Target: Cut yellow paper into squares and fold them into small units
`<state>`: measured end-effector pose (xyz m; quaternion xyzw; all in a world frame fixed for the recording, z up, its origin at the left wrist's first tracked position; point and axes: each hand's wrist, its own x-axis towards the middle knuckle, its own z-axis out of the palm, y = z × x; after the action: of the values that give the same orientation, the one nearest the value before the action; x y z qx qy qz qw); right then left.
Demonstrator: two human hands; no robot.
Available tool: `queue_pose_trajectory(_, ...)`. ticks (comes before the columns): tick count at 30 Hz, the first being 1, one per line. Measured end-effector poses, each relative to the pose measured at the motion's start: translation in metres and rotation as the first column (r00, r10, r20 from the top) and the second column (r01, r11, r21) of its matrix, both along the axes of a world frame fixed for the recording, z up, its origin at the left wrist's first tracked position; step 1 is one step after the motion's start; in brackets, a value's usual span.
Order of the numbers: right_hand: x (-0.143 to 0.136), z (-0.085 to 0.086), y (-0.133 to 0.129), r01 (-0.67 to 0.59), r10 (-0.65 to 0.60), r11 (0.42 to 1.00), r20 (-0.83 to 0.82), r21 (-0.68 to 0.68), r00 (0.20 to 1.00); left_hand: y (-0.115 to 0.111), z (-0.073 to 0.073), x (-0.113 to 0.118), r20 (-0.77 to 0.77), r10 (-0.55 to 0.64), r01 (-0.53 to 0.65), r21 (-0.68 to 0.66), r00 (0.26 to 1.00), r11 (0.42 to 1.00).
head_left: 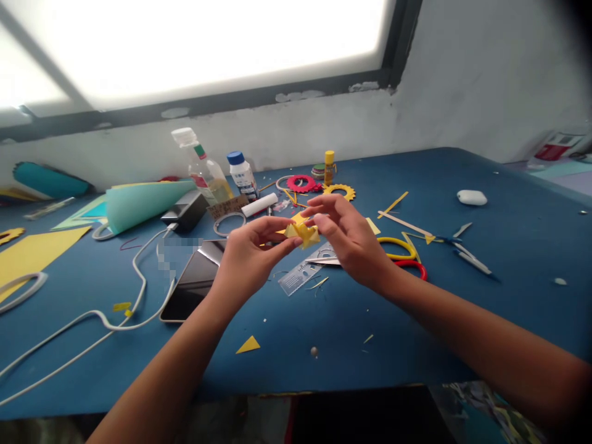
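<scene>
Table (296, 320): blue, bearing everything noted below. Clear bottle (217, 188) and blue-capped bottle (243, 176) stand upright near the wall, probably to leave the front edge free for handwork. Dark tablet (192, 287) lies flat by the left forearm. Scissors (393, 239), blades partly behind the right hand (358, 246), and clear ruler (296, 279) lie beyond the hands, presumably for easy reach. Yellow triangle (248, 344) lies nearer the front edge, apart from them.

Folded yellow piece (303, 234): raised above the table between both hands, likely so its small points can be worked from two sides without being flattened.

Fingers, left hand (245, 256): thumb and forefinger nearly closed, pinching the piece at its left end; this appears to steady it. Fingers, right hand: curved and slightly parted at its upper right side; cannot tell whether they grip or only touch it.
</scene>
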<state>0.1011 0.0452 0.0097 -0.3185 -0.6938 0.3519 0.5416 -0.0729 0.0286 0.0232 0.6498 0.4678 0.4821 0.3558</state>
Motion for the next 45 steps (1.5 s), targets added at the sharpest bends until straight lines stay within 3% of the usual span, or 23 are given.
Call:
queue_pose_trajectory(4, 0.018, 0.004, 0.004, -0.093, 0.098, 0.993, 0.058, -0.078, 0.994, 0.001, -0.001, -0.002, 0.056, -0.007, 0.009, -0.044, 0.998, 0.999)
queue_pose_trajectory(10, 0.036, -0.004, 0.002, -0.15, 0.168, 0.972, 0.087, -0.18, 0.982, -0.002, 0.0, 0.003, 0.076, -0.024, 0.029, -0.064, 0.997, 0.998)
queue_pose_trajectory(17, 0.029, -0.009, -0.005, -0.096, 0.106, 0.988, 0.08, -0.118, 0.991, -0.006, 0.001, 0.007, -0.004, -0.012, 0.012, -0.038, 1.0, 0.999)
queue_pose_trajectory(28, 0.023, -0.016, -0.009, -0.008, -0.003, 0.996, 0.13, 0.085, 0.991, -0.013, -0.004, 0.012, -0.217, 0.074, -0.047, 0.128, 0.973, 0.991)
queue_pose_trajectory(45, 0.019, -0.017, -0.015, 0.021, -0.033, 0.994, 0.107, 0.104, 0.994, -0.017, -0.008, 0.013, -0.316, 0.073, 0.04, 0.338, 0.946, 0.94)
